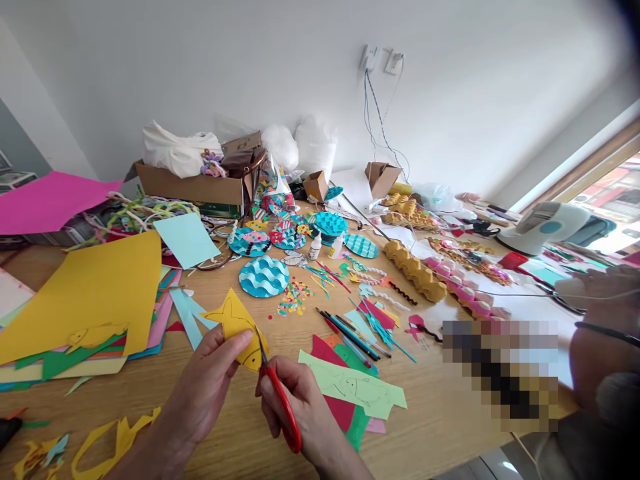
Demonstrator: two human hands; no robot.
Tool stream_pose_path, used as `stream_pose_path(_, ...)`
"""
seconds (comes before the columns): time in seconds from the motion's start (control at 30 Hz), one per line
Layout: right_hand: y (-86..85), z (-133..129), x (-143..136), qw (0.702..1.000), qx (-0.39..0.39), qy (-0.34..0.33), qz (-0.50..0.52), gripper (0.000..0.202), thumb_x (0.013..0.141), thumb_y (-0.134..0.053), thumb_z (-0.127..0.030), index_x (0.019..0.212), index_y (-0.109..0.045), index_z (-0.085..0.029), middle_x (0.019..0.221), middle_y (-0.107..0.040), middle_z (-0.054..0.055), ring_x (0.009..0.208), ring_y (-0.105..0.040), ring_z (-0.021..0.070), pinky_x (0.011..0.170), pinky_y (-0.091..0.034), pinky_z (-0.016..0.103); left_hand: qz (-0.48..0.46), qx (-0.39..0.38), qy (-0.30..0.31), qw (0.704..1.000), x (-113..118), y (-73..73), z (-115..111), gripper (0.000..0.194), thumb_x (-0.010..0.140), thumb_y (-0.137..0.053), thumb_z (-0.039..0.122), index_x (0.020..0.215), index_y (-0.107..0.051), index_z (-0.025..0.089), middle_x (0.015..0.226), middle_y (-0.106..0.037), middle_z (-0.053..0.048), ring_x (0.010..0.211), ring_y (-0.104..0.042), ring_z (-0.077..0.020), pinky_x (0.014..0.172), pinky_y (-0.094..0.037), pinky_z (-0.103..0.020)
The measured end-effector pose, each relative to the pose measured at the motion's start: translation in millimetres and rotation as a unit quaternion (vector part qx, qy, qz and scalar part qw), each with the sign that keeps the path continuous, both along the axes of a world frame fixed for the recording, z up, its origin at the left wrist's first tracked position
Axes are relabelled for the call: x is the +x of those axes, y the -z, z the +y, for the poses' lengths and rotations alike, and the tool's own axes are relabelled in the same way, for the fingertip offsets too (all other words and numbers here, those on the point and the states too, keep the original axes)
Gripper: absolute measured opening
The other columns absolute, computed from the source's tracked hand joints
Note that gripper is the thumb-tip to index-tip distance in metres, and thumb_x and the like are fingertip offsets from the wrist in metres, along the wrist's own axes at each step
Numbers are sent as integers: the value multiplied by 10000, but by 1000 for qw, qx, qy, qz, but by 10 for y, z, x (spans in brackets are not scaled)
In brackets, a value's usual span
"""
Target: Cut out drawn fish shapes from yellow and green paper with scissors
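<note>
My left hand [213, 373] pinches a piece of yellow paper [235, 320] with a fish drawn on it, thumb on top. Red-handled scissors [283, 407] are in my right hand [295, 393], its fingers wrapped round the handles. The blades meet the paper's right edge beside the fish's head. Below the hands lies the wooden table. To the right of my right hand, a light green sheet [357, 383] with a drawn fish rests on red and green paper. Yellow offcuts [117, 440] lie at the lower left.
Large yellow paper [100, 287] covers the left side. Pencils [350, 333], glue bottles [315, 247], confetti [295, 298] and a blue wavy disc [263, 277] stand or lie beyond my hands. Yellow egg-carton strips [415, 270] are farther right. Another person's arm [605, 340] reaches in at the right edge.
</note>
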State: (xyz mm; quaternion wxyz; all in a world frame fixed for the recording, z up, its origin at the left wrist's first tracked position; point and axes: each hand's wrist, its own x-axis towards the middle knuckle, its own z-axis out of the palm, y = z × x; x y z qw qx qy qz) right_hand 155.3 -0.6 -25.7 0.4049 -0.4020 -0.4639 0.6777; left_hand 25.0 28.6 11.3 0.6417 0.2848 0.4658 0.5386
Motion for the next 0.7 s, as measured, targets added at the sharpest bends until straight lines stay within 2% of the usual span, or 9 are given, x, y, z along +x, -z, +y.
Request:
stream_pose_path(0.33,21,-15,24,1000,-3,9,-21,240,847,-554,-319,658,-500,-181,442,-414,-82,368,-354,56,346,-272,142,7,-10,-5,1000,11,-1,-4,155,527,-807,263,581,-668,221,560,-645,71,600,-524,-128,556,-474,-193)
stream_pose_path(0.53,15,-16,27,1000,-5,8,-21,261,846,-554,-326,639,-476,-187,443,-399,-86,368,-344,53,350,-275,144,28,15,-6,999,18,4,-12,131,566,-790,279,604,-681,218,582,-654,62,602,-527,-132,568,-467,-201)
stream_pose_path(0.7,-9,-9,17,1000,0,-2,-29,257,845,-553,-353,663,-491,-183,436,-438,-79,364,-362,59,364,-287,155,43,36,6,998,25,9,-5,125,611,-765,276,584,-657,218,539,-604,67,550,-504,-132,545,-448,-217)
